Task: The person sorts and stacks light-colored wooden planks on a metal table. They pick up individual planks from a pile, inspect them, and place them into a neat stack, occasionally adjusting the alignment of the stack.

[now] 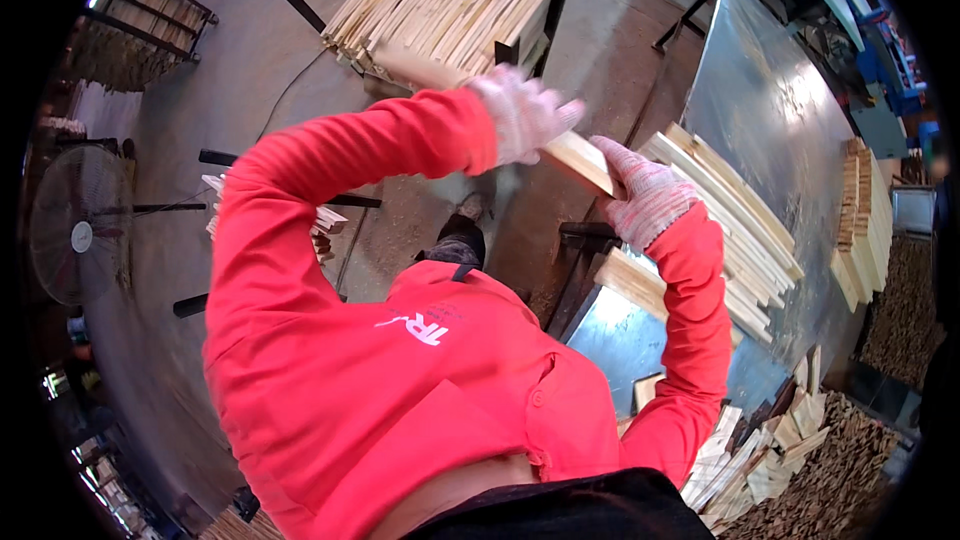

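Observation:
A pale wooden board (580, 162) is held slantwise in front of me, its far end blurred by motion. My right hand (645, 192), in a pinkish-white knit glove, is closed around the board's near right end. Farther along the board is my left hand (522, 115), gloved alike and slightly blurred. Its fingers are stretched out and apart over the board, and the palm side is hidden. A row of pale wooden strips (735, 240) lies on the metal table just past my right hand. Below that hand, a short wooden piece (632, 283) rests near the table's edge.
A large stack of wooden strips (450, 0) stands on a dark metal rack ahead. The shiny metal table (770, 100) runs along the right, with more stacked wood (862, 225) at its far side. Offcuts (770, 460) are heaped lower right. A big fan (82, 237) stands left.

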Available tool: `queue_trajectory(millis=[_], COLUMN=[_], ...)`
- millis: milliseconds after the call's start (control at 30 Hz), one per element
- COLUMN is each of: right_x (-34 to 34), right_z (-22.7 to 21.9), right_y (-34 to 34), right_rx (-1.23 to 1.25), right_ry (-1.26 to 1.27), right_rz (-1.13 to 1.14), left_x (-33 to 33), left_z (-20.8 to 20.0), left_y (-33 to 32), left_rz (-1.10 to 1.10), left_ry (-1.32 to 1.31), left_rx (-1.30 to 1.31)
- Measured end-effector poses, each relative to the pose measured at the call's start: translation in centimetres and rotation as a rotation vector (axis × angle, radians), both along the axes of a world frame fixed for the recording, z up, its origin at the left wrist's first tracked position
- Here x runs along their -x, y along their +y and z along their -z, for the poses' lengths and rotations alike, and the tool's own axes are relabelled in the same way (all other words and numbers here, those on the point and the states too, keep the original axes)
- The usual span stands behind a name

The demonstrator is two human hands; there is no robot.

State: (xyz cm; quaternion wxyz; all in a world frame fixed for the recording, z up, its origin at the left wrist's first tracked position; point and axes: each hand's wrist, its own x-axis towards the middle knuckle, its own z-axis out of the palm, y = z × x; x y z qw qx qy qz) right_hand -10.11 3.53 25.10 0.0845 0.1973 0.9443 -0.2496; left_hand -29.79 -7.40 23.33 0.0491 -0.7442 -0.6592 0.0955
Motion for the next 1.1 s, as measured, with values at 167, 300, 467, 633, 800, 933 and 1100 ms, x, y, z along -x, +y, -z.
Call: queue_trajectory(millis=[167,300,467,633,800,933,1100], right_x=[8.0,7.6,5.6,-2.1,-13.6,-16.9,-28.9], right_z=[-3.1,4.5,14.2,16.4,21.2,19.5,20.0], right_y=[2.0,4.7,4.3,0.1,-7.7,-7.1,2.5], right_rx=[-0.488,-0.146,0.15,-0.4,-0.348,-0.2,-0.486], right_ry=[0.705,0.936,0.678,0.087,-0.01,-0.164,-0.123], right_rz=[-0.178,0.59,1.107,1.423,2.126,2.241,1.854], left_x=[14.5,36.9,58.5,58.7,61.3,37.2,7.6], left_z=[5.1,15.7,29.5,42.9,39.6,19.6,18.5], left_y=[-0.6,3.4,5.9,10.0,11.4,16.3,16.4], left_rz=[-0.237,-0.558,-0.946,-1.154,-0.983,-0.739,-0.113], left_ry=[-0.473,-0.623,-0.623,-1.16,-0.23,-1.312,-1.305], left_rx=[-0.236,-0.553,-0.238,-0.124,0.037,-0.577,0.068])
